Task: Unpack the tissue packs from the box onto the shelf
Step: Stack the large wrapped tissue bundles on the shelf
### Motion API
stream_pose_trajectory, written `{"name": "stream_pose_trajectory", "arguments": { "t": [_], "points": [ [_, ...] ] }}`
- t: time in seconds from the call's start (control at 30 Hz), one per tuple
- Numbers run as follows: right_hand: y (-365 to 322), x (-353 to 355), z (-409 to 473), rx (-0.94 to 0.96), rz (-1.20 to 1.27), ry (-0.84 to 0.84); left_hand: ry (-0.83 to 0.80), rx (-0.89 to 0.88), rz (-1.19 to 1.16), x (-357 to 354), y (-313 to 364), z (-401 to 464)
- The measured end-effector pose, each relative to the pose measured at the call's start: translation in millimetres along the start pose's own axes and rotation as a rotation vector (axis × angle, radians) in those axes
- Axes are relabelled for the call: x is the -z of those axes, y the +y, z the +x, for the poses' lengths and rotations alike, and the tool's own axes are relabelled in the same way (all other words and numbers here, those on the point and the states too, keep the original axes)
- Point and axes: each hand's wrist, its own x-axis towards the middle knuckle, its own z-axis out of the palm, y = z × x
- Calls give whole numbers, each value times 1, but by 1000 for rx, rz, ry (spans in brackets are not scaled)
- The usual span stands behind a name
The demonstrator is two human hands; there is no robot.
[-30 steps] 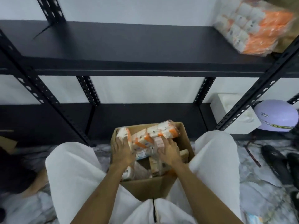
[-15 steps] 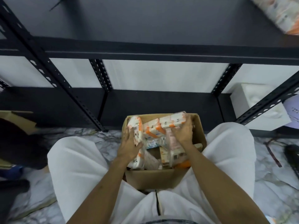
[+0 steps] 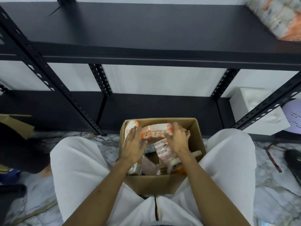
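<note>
Hands regroup on the top tissue pack

The left hand (image 3: 133,146) now lies flat with straight fingers against the near left side of the orange-and-white tissue pack (image 3: 155,132), no longer curled; the right hand (image 3: 176,138) has slid to its right end, gripping it over the cardboard box (image 3: 197,136).

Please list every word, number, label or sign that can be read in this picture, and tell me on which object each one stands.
"ERROR 404": dark print on the pale purple rounded object at the right edge, partly cut off, so the reading is uncertain.
Print on the orange-and-white tissue pack held over the brown cardboard box: too small and blurred to read.
Print on the plastic-wrapped bundle of orange-and-white packs on the upper black shelf: blurred, unreadable.
</note>
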Motion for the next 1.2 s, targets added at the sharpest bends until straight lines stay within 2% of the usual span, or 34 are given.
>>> {"name": "stream_pose_trajectory", "arguments": {
  "t": [0.13, 0.23, 0.3, 0.4, 0.47, 0.57, 0.63, 0.73, 0.87, 1.0, 1.1, 1.2],
  "points": [
    [-6, 26, -5, 56, -4, 51, -92, -24, -14, -3, 13, 1],
    [-14, 44, -13, 86, 106, 192, -130, -36, -54, -2, 19, 2],
    [-19, 61, -18, 106, 177, 307, -102, -31, -103, 4, 23, 9],
    [-25, 99, -28, 10, 470, 421, 1, 43, -63, 22, 24, 26],
    [-24, 125, -36, -56, 712, 447, 55, 104, -199, 36, 22, 36],
    [-25, 152, -48, -156, 955, 413, 7, 87, -654, 63, 42, 42],
    [-30, 163, -52, -230, 1058, 357, 58, 93, -830, 82, 62, 44],
    [-38, 176, -60, -270, 1169, 203, 192, 128, -858, 111, 86, 46],
    [-33, 191, -70, -149, 1321, -82, 258, 147, -839, 154, 117, 45],
    [-42, 215, -73, -81, 1308, 3, 274, 71, -764, 203, 156, 39],
    [-57, 237, -74, 14, 1305, 90, 329, -48, -679, 246, 190, 37],
    [-77, 255, -67, 53, 1420, 211, 389, -202, -631, 293, 224, 49]
  ]
}}
